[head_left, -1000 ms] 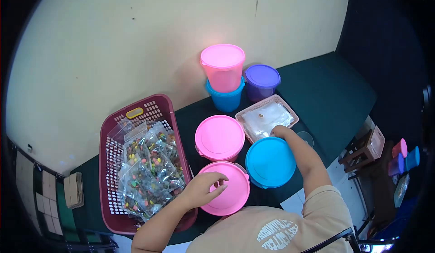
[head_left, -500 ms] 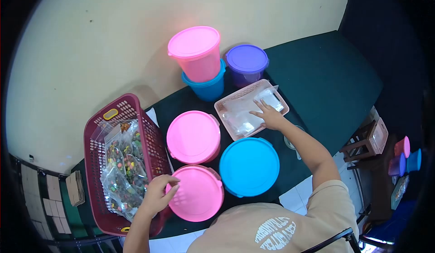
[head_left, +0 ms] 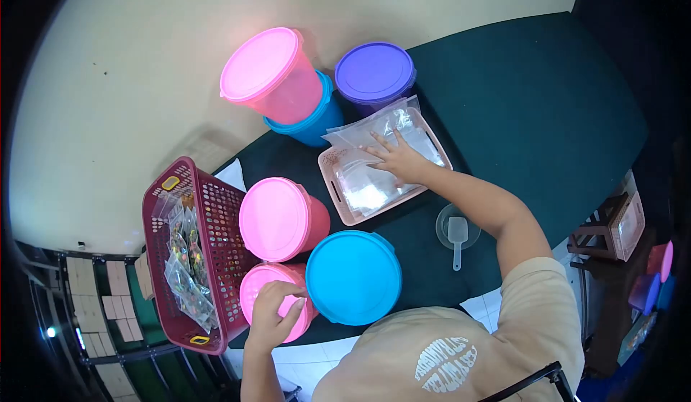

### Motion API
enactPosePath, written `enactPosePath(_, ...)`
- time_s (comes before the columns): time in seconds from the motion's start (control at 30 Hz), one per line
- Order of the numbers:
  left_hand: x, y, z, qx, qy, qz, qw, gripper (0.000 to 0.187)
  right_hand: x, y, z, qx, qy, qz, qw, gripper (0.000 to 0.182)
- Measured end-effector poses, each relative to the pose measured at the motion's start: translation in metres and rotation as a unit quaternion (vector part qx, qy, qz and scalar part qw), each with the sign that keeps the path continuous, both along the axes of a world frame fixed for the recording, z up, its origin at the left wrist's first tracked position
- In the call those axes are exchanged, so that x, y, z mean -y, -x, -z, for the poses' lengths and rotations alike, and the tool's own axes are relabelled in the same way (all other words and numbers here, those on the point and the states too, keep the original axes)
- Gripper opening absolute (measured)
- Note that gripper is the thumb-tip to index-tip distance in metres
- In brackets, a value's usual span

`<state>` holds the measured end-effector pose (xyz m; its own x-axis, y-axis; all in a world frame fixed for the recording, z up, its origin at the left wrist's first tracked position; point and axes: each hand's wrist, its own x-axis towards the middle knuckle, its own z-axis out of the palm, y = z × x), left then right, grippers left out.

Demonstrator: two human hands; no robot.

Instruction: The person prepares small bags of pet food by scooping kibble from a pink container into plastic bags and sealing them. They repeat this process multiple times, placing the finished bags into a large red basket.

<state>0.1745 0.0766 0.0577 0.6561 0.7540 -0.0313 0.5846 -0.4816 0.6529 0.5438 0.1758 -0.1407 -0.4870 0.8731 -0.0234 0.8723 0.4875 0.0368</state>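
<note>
My right hand lies with spread fingers on clear plastic bags in a pink tray. The uppermost bag sticks out past the tray's far rim, its near part under my fingertips. Above a pink-lidded tub at the near edge is my left hand, thumb and fingers bent and apart, with nothing visible between them. Right of it stands a tub with a blue lid, and behind it another pink tub.
At left, a maroon basket holds filled clear packets. A pink tub is stacked on a blue tub by the wall, beside a purple tub. A scoop rests on a round clear lid or dish.
The view has turned and shifted. The top plastic bag has slid toward the tray's far side under my right hand. The scoop, hidden mostly by my arm before, now shows.
</note>
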Motion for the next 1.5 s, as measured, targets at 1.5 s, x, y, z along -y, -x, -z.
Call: enactPosePath(1.5,0.026,-0.066,0.024,0.069,0.084,-0.085,0.99,0.024,0.01,-0.055,0.007,-0.204,-0.005,0.014,0.979,0.024)
